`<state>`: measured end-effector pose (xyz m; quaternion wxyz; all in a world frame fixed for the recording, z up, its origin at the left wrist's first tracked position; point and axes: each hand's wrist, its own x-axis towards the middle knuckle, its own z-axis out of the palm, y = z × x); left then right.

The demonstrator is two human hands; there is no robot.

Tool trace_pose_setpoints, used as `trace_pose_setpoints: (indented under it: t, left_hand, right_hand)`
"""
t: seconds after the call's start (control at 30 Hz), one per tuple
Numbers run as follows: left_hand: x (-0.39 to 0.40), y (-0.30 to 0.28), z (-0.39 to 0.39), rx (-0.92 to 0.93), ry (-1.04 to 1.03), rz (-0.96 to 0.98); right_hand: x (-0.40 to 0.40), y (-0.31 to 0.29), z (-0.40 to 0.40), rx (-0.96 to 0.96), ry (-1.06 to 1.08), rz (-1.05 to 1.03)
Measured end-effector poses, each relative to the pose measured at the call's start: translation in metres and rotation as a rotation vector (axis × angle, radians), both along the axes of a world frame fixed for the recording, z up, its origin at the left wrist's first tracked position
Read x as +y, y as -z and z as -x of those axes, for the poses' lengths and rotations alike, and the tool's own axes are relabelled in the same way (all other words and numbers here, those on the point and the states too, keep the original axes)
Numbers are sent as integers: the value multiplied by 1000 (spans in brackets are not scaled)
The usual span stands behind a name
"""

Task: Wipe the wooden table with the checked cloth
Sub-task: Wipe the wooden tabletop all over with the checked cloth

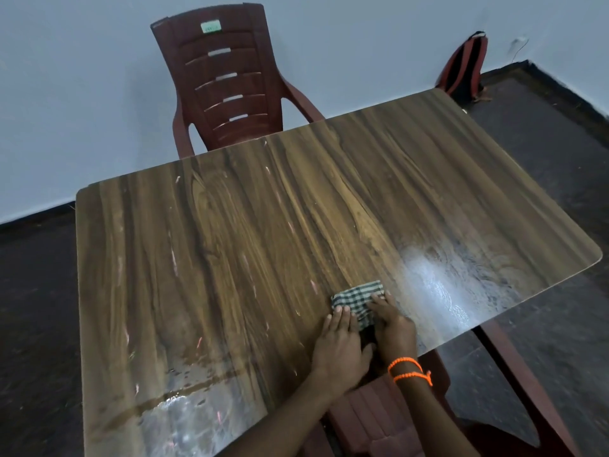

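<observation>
One wooden table (263, 225) filled the view, and one checked cloth (357, 300), folded small, lay on it near the front edge, right of the middle. Two hands worked on that cloth. One dark red plastic chair (227, 84) stood at the far side of the table against the pale wall, and part of a second one of the same colour showed below the near edge. One red and black bag (466, 69) leaned on the wall by the table's far right corner.

The left hand (339, 344) lay flat, fingers straight and together, its tips pressing the cloth's near left corner; its grip was open. The right hand (392, 328) lay just beside it, palm down over the cloth's right part, fingers stretched forward on the fabric, likewise with no closed grip. Two orange thread bands (410, 371) circled the right wrist. Both forearms reached in from the lower edge. Wet, shiny patches lay on the table to the right of the cloth and at the near left corner.
</observation>
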<state>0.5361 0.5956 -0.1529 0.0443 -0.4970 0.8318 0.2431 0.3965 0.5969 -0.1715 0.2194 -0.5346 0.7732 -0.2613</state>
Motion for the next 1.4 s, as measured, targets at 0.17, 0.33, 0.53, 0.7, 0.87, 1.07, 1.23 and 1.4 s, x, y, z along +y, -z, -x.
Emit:
trace_pose_setpoints:
  t: [0.17, 0.33, 0.53, 0.7, 0.87, 1.07, 1.23, 1.4]
  left_hand:
    - [-54, -5, -22, -25, -67, 41]
    - [-36, 2, -63, 47, -125, 39]
    - [6, 0, -46, 41, -68, 43]
    - [-40, -6, -3, 22, -39, 51]
    - [-98, -15, -10, -79, -120, 117]
    - [-83, -13, -51, -144, -97, 75]
    - [-54, -4, -43, -59, -57, 89]
    - [-102, -9, -13, 17, -111, 98]
  right_hand:
    - [-58, -2, -30, -48, -21, 7]
    - [-48, 2, -59, -25, -159, 3]
    - [-4, 12, -29, 38, -203, 50]
    - [-39, 6, -1, 25, -29, 25]
    - [-104, 4, -21, -79, -33, -12]
    - [-90, 5, -56, -28, -205, 46]
    - [-65, 14, -19, 32, -340, 92]
    - [-109, 12, 8, 56, -228, 69]
